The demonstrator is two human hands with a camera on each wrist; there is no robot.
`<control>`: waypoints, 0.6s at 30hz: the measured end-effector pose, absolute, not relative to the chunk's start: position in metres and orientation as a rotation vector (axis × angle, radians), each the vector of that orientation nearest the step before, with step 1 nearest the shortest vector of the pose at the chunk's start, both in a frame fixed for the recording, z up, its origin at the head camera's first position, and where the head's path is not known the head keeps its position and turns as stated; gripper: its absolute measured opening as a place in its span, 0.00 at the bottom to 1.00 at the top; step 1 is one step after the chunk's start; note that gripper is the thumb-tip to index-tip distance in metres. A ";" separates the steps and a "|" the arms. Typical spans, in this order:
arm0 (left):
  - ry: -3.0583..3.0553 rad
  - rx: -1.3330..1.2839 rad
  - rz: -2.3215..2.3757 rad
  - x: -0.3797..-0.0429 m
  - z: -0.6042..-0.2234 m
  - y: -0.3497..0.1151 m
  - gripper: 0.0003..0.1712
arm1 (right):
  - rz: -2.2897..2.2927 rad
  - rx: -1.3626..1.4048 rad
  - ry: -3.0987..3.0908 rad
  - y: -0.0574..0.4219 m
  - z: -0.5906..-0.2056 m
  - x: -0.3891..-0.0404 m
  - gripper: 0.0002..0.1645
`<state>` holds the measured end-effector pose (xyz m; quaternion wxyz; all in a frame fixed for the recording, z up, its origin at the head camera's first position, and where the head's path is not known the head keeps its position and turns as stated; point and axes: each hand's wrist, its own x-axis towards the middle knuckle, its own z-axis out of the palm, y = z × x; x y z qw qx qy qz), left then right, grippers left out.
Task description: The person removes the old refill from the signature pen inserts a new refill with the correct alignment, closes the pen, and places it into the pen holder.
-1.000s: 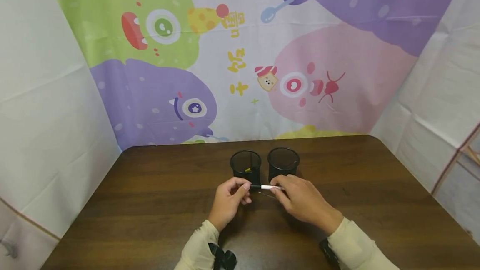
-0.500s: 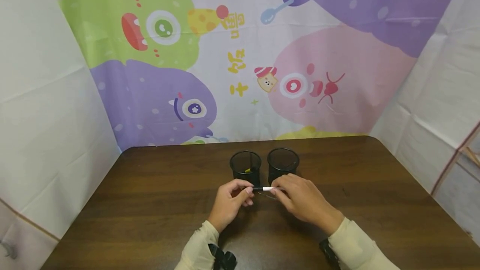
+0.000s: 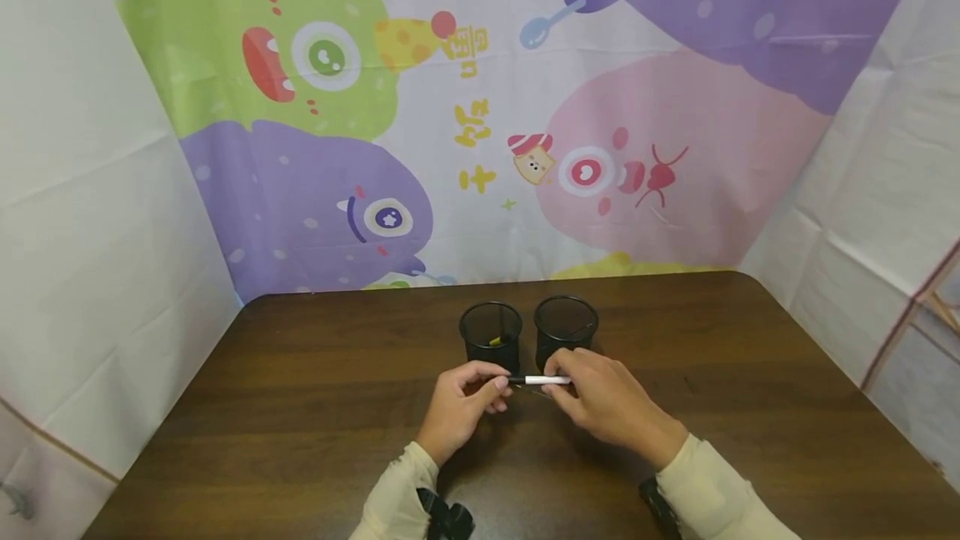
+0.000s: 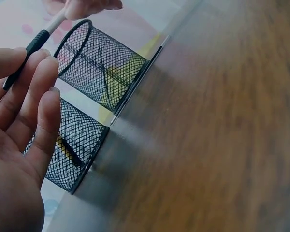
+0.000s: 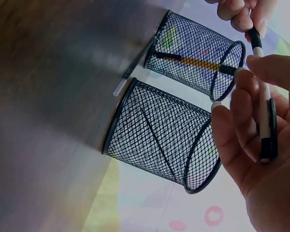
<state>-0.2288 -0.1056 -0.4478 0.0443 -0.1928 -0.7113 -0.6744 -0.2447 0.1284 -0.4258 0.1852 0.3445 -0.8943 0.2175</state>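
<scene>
In the head view a pen [image 3: 546, 380] with a white barrel and black grip lies level between both hands, above the table. My left hand [image 3: 459, 408] pinches the black tip end between thumb and fingers. My right hand [image 3: 609, 403] holds the white barrel; the right wrist view shows its black clip [image 5: 273, 128] and black end by the palm. A thin pen refill [image 5: 135, 65], dark with a clear end, lies on the table in front of two black mesh pen holders. The hands overlap the fronts of the left pen holder [image 3: 491, 325] and right pen holder [image 3: 567, 322].
A yellow-and-black pen [image 5: 198, 64] leans inside the left holder, and a thin dark stick [image 5: 157, 140] stands slanted inside the right one. The brown wooden table [image 3: 315, 407] runs back to a cartoon-printed cloth [image 3: 480, 240], with white cloth [image 3: 97, 157] at the sides.
My left hand has edged slightly right and toward me, still pinching the tip end. More of the white barrel shows by my right fingers than half a second ago. The holders stay put.
</scene>
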 end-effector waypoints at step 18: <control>-2.153 -0.610 -2.090 -0.244 -0.473 -0.109 0.08 | 0.578 1.034 -2.532 0.128 -0.425 -0.244 0.07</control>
